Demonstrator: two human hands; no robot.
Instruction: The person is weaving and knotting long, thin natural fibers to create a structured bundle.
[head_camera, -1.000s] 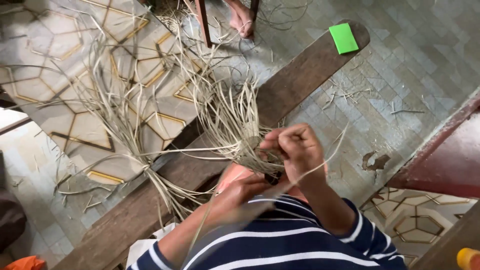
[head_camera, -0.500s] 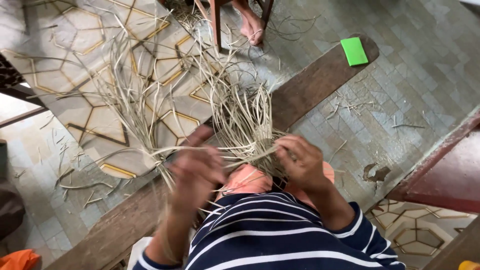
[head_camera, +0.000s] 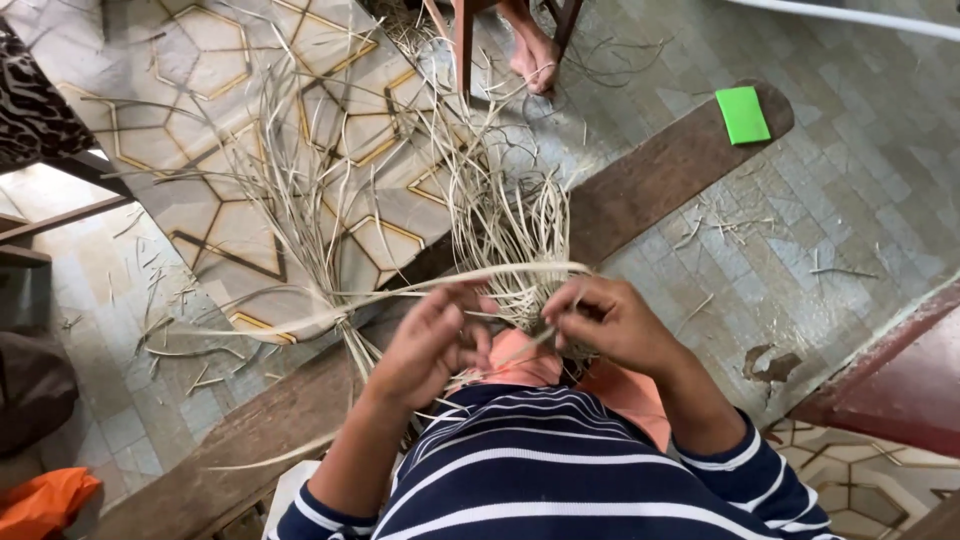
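My left hand (head_camera: 430, 340) and my right hand (head_camera: 610, 322) meet over a half-woven piece of pale straw strips (head_camera: 515, 250) on my lap. Each hand pinches thin strips near the woven base. One long strip (head_camera: 400, 295) runs leftward from my fingers across the plank. Loose ends of the weave fan upward and away from me. My sleeves are navy with white stripes.
A long dark wooden plank (head_camera: 660, 180) crosses the tiled floor diagonally, with a green rectangular pad (head_camera: 742, 114) near its far end. A second bundle of straw (head_camera: 300, 220) spreads at left. Another person's bare foot (head_camera: 535, 55) rests by a chair leg (head_camera: 462, 45). An orange cloth (head_camera: 45, 500) lies bottom left.
My left hand has come back in toward the right hand at the weave. The long strip now stretches out to the left. The view has tilted slightly downward.
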